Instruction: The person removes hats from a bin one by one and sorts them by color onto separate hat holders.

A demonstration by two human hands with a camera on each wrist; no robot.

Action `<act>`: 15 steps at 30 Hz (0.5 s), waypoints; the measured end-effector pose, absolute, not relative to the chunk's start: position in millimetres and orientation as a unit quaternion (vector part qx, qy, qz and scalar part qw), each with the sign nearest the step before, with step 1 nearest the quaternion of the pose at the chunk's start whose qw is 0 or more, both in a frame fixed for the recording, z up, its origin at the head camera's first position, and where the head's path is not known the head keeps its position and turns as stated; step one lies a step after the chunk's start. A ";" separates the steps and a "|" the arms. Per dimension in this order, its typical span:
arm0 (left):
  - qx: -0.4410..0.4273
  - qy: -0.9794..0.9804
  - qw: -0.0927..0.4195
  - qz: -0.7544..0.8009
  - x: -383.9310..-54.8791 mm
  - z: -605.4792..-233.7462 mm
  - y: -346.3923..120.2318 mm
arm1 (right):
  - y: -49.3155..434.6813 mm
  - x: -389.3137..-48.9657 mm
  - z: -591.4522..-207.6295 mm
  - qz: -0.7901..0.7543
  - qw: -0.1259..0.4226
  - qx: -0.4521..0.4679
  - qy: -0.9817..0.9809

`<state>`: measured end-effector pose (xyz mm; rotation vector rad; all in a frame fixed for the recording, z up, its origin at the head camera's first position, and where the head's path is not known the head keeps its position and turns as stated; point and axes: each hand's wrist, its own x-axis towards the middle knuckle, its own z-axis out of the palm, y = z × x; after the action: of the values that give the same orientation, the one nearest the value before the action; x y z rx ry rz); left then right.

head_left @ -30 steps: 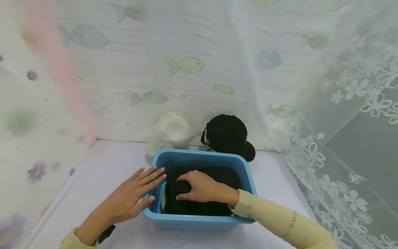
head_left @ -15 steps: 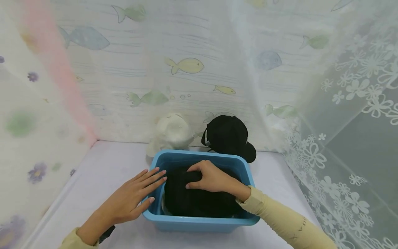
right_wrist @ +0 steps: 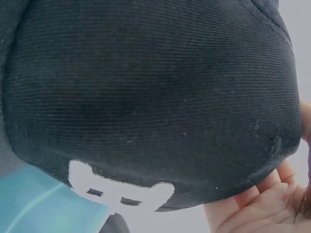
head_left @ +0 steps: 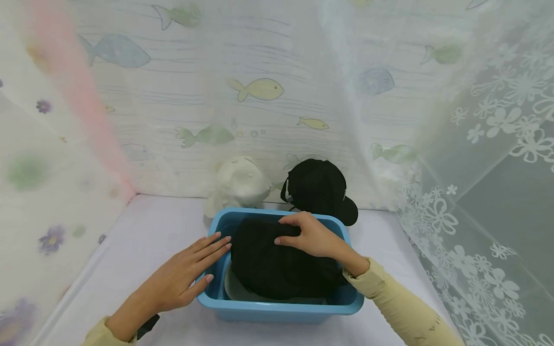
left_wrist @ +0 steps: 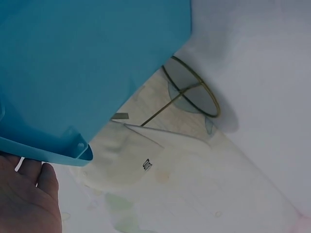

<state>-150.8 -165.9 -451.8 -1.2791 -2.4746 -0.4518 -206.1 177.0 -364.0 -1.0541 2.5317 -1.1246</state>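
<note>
My right hand pinches the crown of a black baseball cap that fills much of the blue plastic tub. Close up in the right wrist view, the cap shows ribbed fabric and a white patch near its lower edge, with thumb and fingers at its side. Fingers spread, my left hand rests on the tub's left rim. Part of that hand also appears against the rim in the left wrist view. Something pale grey lies under the cap inside the tub.
Behind the tub stand a white cap and another black cap. A wire stand with a round base supports the white cap. A white cloth covers the table, and printed curtains enclose it.
My right hand has risen and moved back and to the right, lifting and tilting the black cap with it. More of the pale grey thing shows beneath. The left hand stays put.
</note>
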 end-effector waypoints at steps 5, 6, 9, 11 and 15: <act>-0.446 -0.865 0.156 -0.167 -149.9 -452.8 -166.1 | 183.2 -208.4 -362.8 -0.408 0.097 -0.365 0.831; -0.448 -0.864 0.156 -0.169 -150.0 -453.2 -166.1 | 184.3 -208.8 -362.3 -0.412 0.099 -0.364 0.829; -0.452 -0.862 0.156 -0.169 -150.4 -454.1 -166.3 | 187.5 -209.9 -359.4 -0.421 0.098 -0.358 0.827; -0.454 -0.860 0.159 -0.171 -150.9 -454.3 -166.6 | 189.3 -210.9 -356.8 -0.427 0.097 -0.352 0.827; -0.454 -0.859 0.162 -0.170 -152.2 -453.4 -166.3 | 193.7 -212.5 -349.9 -0.434 0.087 -0.349 0.826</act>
<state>-152.2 -166.3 -453.4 -1.2964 -2.4523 -0.4844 -212.5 193.7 -349.9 -1.0395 2.4606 -1.2936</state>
